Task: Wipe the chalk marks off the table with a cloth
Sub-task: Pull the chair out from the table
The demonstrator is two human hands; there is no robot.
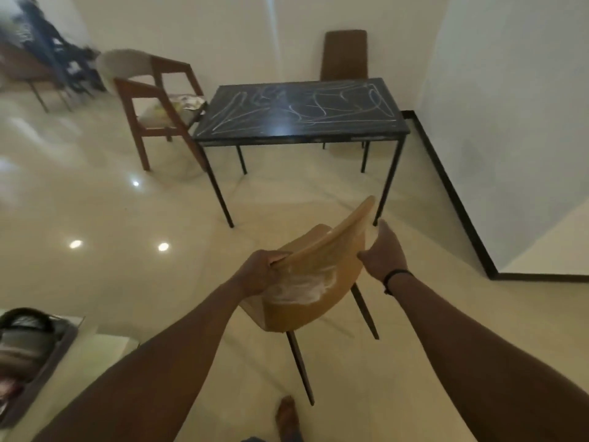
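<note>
A black table [299,135] stands ahead near the wall corner, its top covered with white chalk marks [306,108]. In front of me is a tan chair [306,301], tilted, with white smears on its backrest. My left hand [258,272] grips the left end of the backrest's top edge. My right hand [382,253] holds the right side of the backrest, fingers around it. No cloth is visible.
A wooden armchair [153,113] with items on its seat stands left of the table. A brown chair [345,55] sits behind the table. A dark skirting line [452,199] runs along the right wall. A box with sandals [28,349] lies at lower left. My foot [287,416] shows below.
</note>
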